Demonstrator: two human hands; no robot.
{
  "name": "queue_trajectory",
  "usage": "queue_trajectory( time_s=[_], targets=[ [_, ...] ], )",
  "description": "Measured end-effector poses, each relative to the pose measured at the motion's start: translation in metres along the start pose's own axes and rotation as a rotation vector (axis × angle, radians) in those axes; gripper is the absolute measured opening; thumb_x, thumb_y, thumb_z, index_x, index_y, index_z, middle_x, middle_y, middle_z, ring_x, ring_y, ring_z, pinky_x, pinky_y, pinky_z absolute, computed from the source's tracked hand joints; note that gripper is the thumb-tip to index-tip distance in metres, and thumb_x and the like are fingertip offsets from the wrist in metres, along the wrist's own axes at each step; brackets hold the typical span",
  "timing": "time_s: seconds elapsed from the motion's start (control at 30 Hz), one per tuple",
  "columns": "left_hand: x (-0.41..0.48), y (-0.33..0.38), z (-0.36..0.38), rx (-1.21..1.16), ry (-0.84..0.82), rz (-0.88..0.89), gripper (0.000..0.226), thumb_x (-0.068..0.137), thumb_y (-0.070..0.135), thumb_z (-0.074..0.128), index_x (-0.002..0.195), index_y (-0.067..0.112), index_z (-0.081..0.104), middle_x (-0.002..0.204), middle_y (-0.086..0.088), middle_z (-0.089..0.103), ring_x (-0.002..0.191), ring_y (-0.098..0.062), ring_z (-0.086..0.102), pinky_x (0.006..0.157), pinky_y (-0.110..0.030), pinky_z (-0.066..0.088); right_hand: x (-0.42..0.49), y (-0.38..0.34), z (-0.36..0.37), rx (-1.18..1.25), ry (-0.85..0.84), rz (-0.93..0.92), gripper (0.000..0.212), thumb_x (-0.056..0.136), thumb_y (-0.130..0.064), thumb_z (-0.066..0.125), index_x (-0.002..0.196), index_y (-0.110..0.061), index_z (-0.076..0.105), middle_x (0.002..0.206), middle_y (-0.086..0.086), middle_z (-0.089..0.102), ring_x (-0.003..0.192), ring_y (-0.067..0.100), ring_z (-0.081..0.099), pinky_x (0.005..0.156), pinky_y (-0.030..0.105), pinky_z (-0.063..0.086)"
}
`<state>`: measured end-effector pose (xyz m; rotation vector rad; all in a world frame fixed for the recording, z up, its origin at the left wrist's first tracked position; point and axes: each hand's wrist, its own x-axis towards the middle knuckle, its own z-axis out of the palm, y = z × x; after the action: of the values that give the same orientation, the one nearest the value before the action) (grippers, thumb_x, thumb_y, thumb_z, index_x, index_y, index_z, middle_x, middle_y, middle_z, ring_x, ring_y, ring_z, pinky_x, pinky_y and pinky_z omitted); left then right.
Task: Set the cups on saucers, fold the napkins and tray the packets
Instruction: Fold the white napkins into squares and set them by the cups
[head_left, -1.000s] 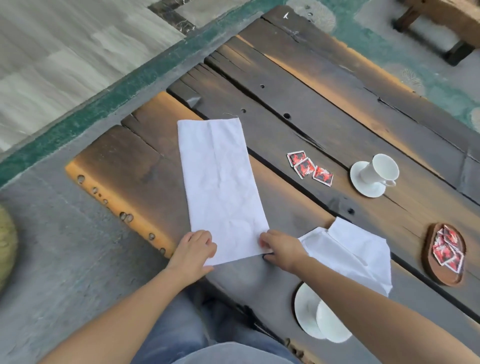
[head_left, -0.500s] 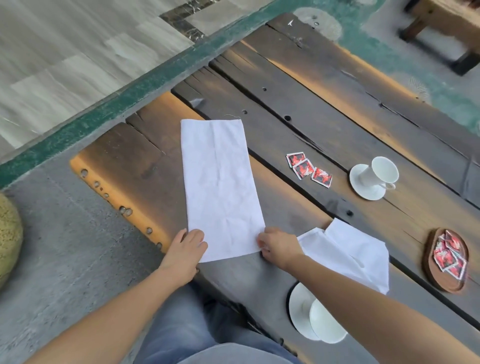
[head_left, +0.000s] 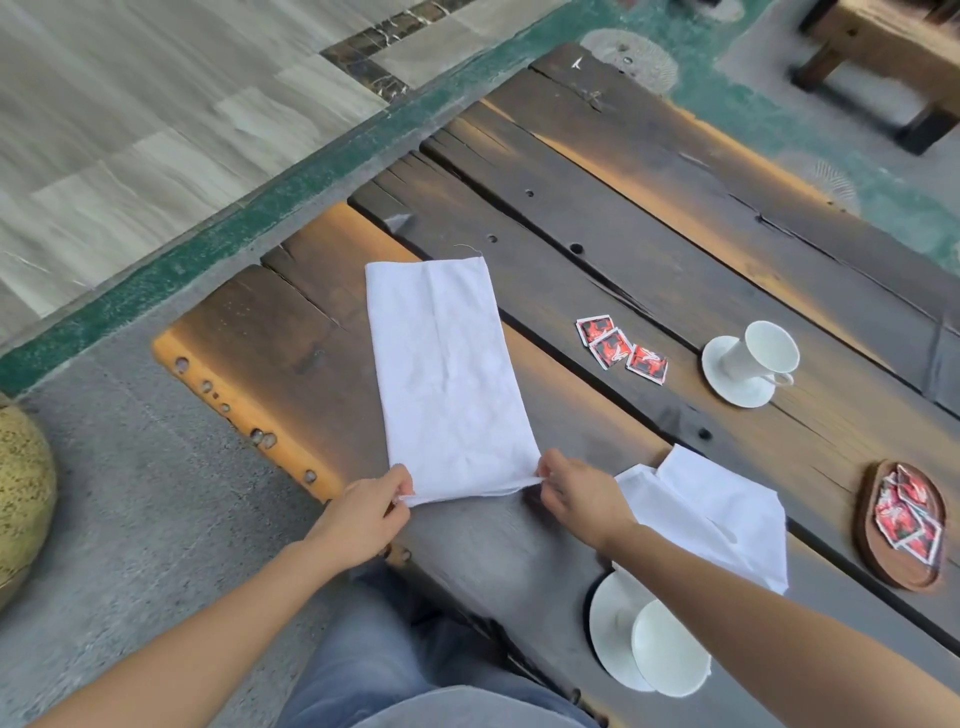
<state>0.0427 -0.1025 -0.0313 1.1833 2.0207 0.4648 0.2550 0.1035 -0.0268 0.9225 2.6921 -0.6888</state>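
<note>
A white napkin (head_left: 447, 374), folded into a long strip, lies on the dark wooden table (head_left: 649, 218). My left hand (head_left: 363, 512) pinches its near left corner and my right hand (head_left: 579, 493) pinches its near right corner; the near edge is lifted slightly. A second white napkin (head_left: 717, 514) lies rumpled to the right. A white cup (head_left: 763, 356) stands on a saucer (head_left: 727, 387) further right. Another cup (head_left: 667, 654) sits on a saucer (head_left: 610, 629) near the front edge, partly behind my right forearm. Three red packets (head_left: 621, 349) lie loose. An oval wooden tray (head_left: 878, 551) holds several red packets (head_left: 906, 514).
The table's left end (head_left: 239, 400) has a pale edge with holes. Grey pavement and a green curb lie to the left, with a yellowish round object (head_left: 21, 493) at the far left. A wooden bench (head_left: 883, 57) stands at the top right. My jeans-clad lap (head_left: 395, 670) is below.
Both hands went from resting flat on the napkin's near corners to pinching them, and the near edge has risen a little off the table.
</note>
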Motion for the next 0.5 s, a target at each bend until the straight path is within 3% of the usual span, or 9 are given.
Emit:
queue_trajectory(
  time_s=[0.1,0.27,0.37,0.43,0.5],
  targets=[
    [0.005,0.008,-0.012,-0.265,0.067,-0.082,0.018,0.094,0.017,0.041,0.084,0.032,0.040,0.059,-0.003,0.044,0.054,-0.016,0.039,0.056,-0.031,0.031,0.002,-0.005,-0.008,0.194,0.065,0.079,0.005,0.091,-0.021,0.044,0.094,-0.019,0.040,0.079,0.002,0.059,0.073,0.029,0.055,0.066,0.040,0.045],
    [0.011,0.026,-0.034,-0.520,0.169,-0.141,0.020,0.096,0.014,0.040,0.088,0.029,0.051,0.077,-0.009,0.049,0.070,-0.018,0.044,0.063,-0.030,0.032,0.017,-0.018,-0.033,0.671,0.180,0.145,0.004,0.085,-0.025,0.056,0.083,-0.024,0.054,0.061,-0.011,0.048,0.054,0.004,0.041,0.057,0.027,0.036],
    [0.008,0.038,-0.049,-0.598,0.246,-0.122,0.015,0.098,0.014,0.041,0.093,0.018,0.055,0.089,0.000,0.056,0.080,-0.011,0.049,0.068,-0.020,0.036,0.019,-0.023,-0.055,0.908,0.029,0.113,0.032,0.078,-0.027,0.074,0.106,-0.023,0.059,0.074,-0.012,0.058,0.064,0.002,0.053,0.063,0.017,0.043],
    [0.006,0.046,-0.058,-0.634,0.279,-0.115,0.015,0.098,0.016,0.042,0.094,0.014,0.056,0.089,0.004,0.056,0.081,-0.006,0.049,0.068,-0.014,0.036,0.019,-0.022,-0.059,1.025,-0.137,0.124,0.057,0.070,-0.033,0.076,0.122,-0.023,0.053,0.094,-0.009,0.063,0.080,0.000,0.061,0.073,0.014,0.047],
    [0.005,0.051,-0.067,-0.666,0.296,-0.114,0.016,0.098,0.016,0.042,0.096,0.012,0.057,0.087,0.008,0.055,0.080,-0.004,0.049,0.066,-0.009,0.037,0.019,-0.018,-0.055,1.122,-0.270,0.162,0.067,0.064,-0.037,0.077,0.125,-0.024,0.052,0.104,-0.005,0.065,0.092,0.003,0.063,0.082,0.017,0.048]
  ],
)
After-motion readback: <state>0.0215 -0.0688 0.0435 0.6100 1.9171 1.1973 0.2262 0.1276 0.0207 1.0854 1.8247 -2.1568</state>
